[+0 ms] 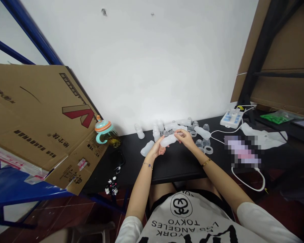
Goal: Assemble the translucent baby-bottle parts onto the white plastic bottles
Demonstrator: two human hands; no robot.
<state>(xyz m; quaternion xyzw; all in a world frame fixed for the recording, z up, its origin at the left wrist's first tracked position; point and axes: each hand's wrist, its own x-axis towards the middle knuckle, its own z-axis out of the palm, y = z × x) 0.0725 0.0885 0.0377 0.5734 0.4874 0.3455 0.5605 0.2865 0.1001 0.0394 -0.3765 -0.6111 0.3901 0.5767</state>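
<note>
My left hand (156,148) is wrapped round the lower end of a frosted white baby bottle (168,140), which lies tilted above the black table. At the bottle's other end, the fingers of my right hand (184,136) are closed on it; any small part between them is hidden. Left of my left hand lies another frosted bottle (147,148). Behind my hands is a cluster of more bottles (171,126). Clear caps (199,143) and a ring (208,150) lie to the right, near another bottle (202,132).
A cardboard box (40,125) stands at the left, beside a drinking cup (107,133) and a phone with a charm (112,185). On the right are a power strip (231,118), white cables, a blurred phone-like item (242,151) and a plastic bag (264,136). A white wall (152,67) rises behind.
</note>
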